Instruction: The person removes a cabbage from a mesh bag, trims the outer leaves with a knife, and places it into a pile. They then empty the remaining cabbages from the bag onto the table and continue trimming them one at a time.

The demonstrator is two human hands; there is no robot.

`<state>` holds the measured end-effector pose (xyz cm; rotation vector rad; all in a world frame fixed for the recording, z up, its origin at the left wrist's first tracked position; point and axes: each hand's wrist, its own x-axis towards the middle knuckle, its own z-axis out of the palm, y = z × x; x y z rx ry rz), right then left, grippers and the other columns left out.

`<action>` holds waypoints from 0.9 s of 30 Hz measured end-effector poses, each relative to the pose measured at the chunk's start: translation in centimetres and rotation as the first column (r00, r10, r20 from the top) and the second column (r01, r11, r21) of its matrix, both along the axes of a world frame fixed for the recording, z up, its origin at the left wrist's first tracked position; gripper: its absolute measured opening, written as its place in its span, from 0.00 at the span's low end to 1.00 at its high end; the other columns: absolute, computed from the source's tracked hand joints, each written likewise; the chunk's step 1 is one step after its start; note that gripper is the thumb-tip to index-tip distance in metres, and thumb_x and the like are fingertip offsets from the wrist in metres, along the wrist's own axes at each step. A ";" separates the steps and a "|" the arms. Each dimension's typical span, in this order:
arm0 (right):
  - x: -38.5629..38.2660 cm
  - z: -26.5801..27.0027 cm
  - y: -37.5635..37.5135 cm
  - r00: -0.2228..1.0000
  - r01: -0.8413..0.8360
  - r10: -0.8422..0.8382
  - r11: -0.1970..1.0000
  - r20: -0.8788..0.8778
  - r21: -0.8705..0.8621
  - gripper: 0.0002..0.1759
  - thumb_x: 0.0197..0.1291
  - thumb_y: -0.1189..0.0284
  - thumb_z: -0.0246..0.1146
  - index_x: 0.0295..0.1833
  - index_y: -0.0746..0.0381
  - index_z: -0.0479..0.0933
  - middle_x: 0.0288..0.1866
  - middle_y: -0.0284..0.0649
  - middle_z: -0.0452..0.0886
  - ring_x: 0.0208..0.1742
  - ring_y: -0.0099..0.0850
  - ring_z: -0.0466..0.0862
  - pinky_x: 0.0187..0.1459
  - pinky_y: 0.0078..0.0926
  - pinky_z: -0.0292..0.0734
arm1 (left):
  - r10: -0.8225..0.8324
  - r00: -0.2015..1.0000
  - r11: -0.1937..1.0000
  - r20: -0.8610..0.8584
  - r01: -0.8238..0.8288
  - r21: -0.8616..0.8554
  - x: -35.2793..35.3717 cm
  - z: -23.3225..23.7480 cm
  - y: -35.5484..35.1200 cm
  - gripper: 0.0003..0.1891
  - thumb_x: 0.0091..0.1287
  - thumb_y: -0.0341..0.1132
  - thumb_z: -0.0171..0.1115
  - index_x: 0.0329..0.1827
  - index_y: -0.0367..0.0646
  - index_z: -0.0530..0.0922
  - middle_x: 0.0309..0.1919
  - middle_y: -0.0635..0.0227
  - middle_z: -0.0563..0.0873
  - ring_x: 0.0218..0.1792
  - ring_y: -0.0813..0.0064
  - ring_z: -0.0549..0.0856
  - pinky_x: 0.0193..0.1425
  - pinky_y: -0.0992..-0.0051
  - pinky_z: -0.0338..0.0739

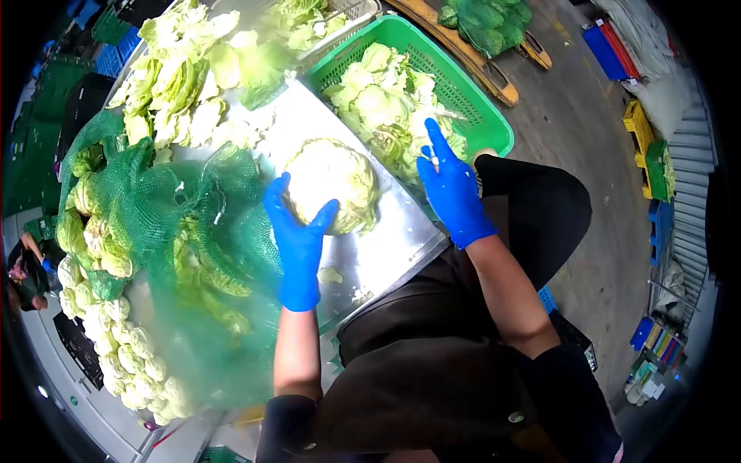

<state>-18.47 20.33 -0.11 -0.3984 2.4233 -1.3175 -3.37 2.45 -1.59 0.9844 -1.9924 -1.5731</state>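
Note:
A pale green cabbage (332, 185) rests on the metal table (378, 266). My left hand (297, 239), in a blue glove, grips its near left side with thumb and fingers spread around it. To the right, my right hand (451, 185), also gloved in blue, is raised by the near side of a green crate (494, 127) that holds loose cabbage leaves (378, 96). Its index finger points away while the other fingers curl around something small and whitish, too small to make out. Leaf scraps lie near the cabbage.
Green mesh netting (224, 208) covers the table's left side. Loose leaves (177, 77) are heaped at the far left, and many trimmed cabbages (127, 355) are piled at the left edge. A wooden pallet (463, 54) stands beyond the crate. Another person (31, 266) is at far left.

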 end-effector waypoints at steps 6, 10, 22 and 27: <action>2.7 1.7 -2.4 0.865 -0.350 0.392 0.919 -0.313 0.183 0.34 0.69 0.57 0.59 0.75 0.60 0.64 0.63 0.53 0.77 0.45 0.44 0.86 0.46 0.39 0.82 | -0.086 0.995 0.945 0.050 0.097 -0.313 -0.2 0.4 2.4 0.49 0.47 0.40 0.82 0.71 0.38 0.64 0.69 0.49 0.63 0.71 0.52 0.65 0.75 0.58 0.61; 1.0 0.5 -2.6 0.822 -0.376 0.497 0.840 -0.278 0.391 0.25 0.71 0.57 0.54 0.65 0.62 0.73 0.62 0.53 0.78 0.46 0.47 0.86 0.48 0.43 0.82 | -0.152 0.982 0.898 0.115 0.185 -0.399 -0.8 2.0 3.8 0.46 0.45 0.39 0.82 0.68 0.37 0.67 0.67 0.51 0.66 0.70 0.52 0.65 0.76 0.57 0.60; -7.0 -7.7 0.4 0.989 -0.136 0.084 0.852 0.125 0.505 0.26 0.59 0.61 0.65 0.60 0.63 0.78 0.51 0.52 0.84 0.53 0.46 0.84 0.53 0.38 0.79 | -0.189 0.977 0.981 -0.102 0.193 0.023 3.5 -0.2 -0.1 0.49 0.51 0.41 0.79 0.75 0.40 0.59 0.74 0.57 0.62 0.74 0.60 0.62 0.79 0.60 0.55; -2.0 2.9 -3.8 0.936 -0.328 0.298 0.932 -0.188 -0.153 0.36 0.61 0.64 0.69 0.73 0.54 0.65 0.69 0.47 0.73 0.62 0.45 0.80 0.60 0.35 0.77 | -0.374 0.921 0.924 -0.110 0.380 0.041 2.4 0.9 -2.2 0.48 0.51 0.42 0.77 0.75 0.39 0.61 0.76 0.56 0.61 0.76 0.59 0.60 0.79 0.60 0.54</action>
